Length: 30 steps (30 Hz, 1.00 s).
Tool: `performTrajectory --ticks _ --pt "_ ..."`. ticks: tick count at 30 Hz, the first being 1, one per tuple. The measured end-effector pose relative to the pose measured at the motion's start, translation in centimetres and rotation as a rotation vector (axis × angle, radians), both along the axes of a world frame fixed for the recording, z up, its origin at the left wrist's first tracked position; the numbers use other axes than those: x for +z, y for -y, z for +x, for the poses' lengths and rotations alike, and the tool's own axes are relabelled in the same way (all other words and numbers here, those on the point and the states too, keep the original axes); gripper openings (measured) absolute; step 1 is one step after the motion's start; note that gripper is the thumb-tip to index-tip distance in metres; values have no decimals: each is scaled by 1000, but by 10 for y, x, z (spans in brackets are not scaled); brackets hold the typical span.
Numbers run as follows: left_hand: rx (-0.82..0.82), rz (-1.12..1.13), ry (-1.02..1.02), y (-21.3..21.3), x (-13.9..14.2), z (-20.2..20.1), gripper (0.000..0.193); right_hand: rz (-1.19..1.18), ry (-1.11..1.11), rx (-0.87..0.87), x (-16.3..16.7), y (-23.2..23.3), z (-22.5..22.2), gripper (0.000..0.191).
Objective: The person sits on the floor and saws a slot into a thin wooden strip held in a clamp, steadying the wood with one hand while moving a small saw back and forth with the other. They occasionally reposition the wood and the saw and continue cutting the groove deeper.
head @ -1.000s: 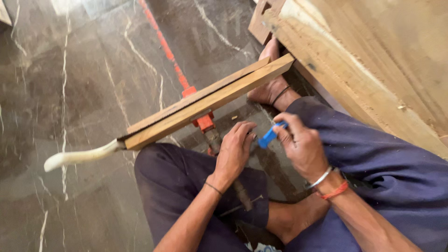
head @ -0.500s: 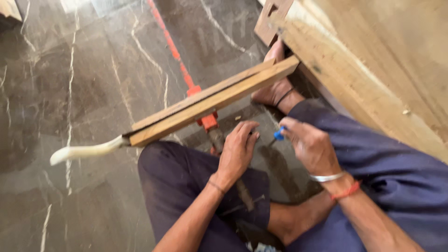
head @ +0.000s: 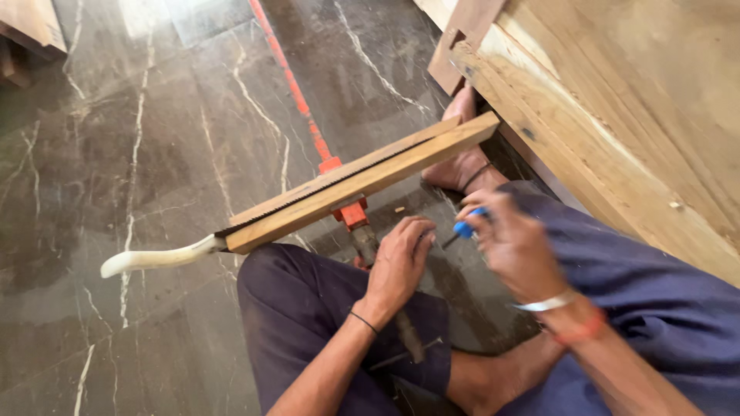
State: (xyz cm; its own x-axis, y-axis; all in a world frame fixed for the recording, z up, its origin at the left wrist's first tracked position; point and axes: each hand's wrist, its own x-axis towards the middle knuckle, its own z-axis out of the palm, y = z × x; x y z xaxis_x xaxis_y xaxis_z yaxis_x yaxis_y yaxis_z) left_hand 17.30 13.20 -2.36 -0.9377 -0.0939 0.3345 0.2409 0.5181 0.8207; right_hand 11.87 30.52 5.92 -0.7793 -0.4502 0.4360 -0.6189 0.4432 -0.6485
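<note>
Gripping a blue-handled tool [head: 465, 229], probably a screwdriver, the right hand [head: 515, 248] is closing its fingers round it, tip aiming left toward the left hand [head: 398, 262], which is curling loosely beside the orange clamp [head: 353, 214] under the wooden saw [head: 347, 189] slanting across both knees.

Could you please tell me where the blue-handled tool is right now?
In the head view, right of centre, the blue-handled tool sits in the right hand, just right of the left hand and below the wooden strips.

Dark white-veined marble floor [head: 154, 154] — orange clamp [head: 351, 212], blue-handled tool [head: 465, 228], pale wooden strips [head: 362, 181]
</note>
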Motion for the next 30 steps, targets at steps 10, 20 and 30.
performTrajectory --ticks 10,20,30 --pt "120 65 -153 -1 -7 1 23 -74 226 -116 -19 -13 25 16" --pt "139 118 -136 2 -56 -13 18 -565 10 -141 1 -49 -13 12" --pt "110 -8 -345 13 -119 -49 17 -91 309 -259 -94 -14 -49 21"
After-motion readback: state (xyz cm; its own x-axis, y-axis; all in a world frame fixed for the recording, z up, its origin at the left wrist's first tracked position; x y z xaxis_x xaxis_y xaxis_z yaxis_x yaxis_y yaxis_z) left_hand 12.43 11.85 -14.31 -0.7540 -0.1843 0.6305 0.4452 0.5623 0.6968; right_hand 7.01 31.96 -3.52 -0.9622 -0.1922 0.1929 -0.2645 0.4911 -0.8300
